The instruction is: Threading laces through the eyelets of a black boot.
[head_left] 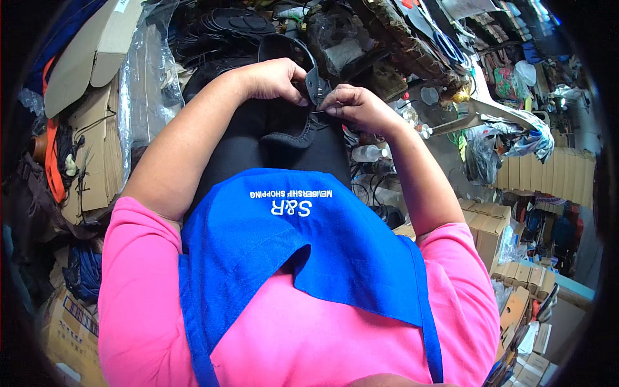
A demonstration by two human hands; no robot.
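My left hand (274, 79) grips the upper edge of a black shoe upper (293, 129) that rests on my lap. Its strap (284, 46) loops up and away from me. My right hand (358, 106) pinches the edge of the same black piece just right of my left hand, fingers closed together as if around something thin; what it pinches is too small to make out. The two hands almost touch. I wear a pink shirt (303, 335) and a blue apron (303, 238) over dark trousers.
Flattened cardboard (90, 135) and clear plastic bags (145, 84) are piled at my left. Stacks of black soles (225, 29) lie ahead. Small cardboard boxes (496, 226) stand at my right, beside a plastic bottle (371, 153) and bags of scraps (509, 138).
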